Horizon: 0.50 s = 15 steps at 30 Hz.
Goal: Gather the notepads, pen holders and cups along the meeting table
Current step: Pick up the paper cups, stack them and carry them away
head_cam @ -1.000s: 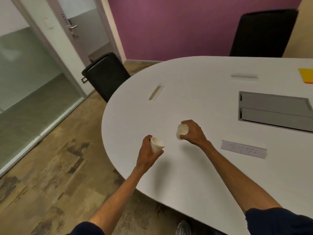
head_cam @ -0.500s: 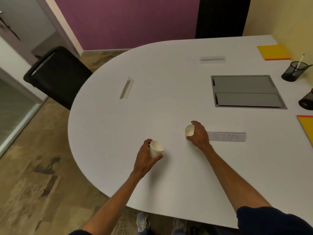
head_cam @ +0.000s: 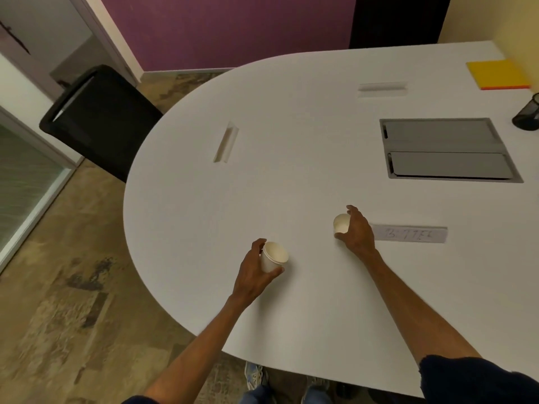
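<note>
1. The left hand (head_cam: 252, 275) curls around the left cup (head_cam: 274, 258), the right hand (head_cam: 358, 233) around the right cup (head_cam: 341, 223), well apart
2. Grip softly and keep both upright; thin cups probably crush easily

The head-worn wide-angle view looks forward and steeply down, seemingly from standing height, over the rounded end of the white oval meeting table (head_cam: 291, 126). The table's near edge and the person's pale shoes (head_cam: 255, 374) sit at the bottom, and the purple wall (head_cam: 233, 24) lies ahead at the top.
</note>
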Motion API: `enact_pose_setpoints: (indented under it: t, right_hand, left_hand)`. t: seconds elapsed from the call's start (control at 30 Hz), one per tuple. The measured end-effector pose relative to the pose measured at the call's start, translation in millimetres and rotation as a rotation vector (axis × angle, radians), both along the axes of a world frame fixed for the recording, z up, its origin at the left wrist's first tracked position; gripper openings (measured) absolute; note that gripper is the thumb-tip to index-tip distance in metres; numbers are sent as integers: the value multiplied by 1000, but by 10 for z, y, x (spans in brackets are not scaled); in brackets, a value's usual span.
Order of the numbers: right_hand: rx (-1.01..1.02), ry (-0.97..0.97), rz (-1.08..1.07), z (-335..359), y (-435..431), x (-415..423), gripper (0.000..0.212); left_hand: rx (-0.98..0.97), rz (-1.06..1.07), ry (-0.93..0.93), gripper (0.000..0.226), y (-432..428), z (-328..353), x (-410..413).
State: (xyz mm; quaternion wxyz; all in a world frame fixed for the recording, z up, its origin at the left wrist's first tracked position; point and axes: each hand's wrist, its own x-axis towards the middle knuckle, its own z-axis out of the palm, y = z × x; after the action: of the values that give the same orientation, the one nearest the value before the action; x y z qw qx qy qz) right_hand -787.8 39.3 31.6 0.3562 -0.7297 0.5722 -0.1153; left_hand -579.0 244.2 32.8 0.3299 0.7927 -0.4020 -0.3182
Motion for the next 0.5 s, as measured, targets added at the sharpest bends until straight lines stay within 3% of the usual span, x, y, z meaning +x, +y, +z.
enact_pose_setpoints:
  t: [0.23,0.5]
  right_hand:
    - [-51,118,46,-7,0,79,92]
    - [-104,-31,233,213,197,471,69]
  left_hand:
    - [22,59,-10,84,46,-15,108]
    - [-20,53,-82,70,7,118,45]
